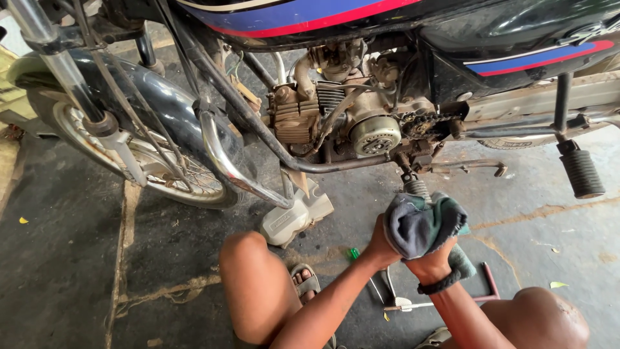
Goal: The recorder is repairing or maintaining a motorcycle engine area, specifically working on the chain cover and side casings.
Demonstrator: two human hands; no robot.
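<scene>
Right now both hands, left hand and right hand, close around a grey-green rag bunched just below the motorcycle's footpeg, directly above them

The floor is dark grey concrete with dirty stains and long cracks running through it. On the right it looks lighter and sandy. A few small yellow leaves lie on it. A big motorbike stands across the top, black with blue and red stripes. Its front wheel is on the left, with thin spokes and a dark mudguard. A grey metal cover sits on the ground under the engine. Soft daylight falls everywhere.
</scene>
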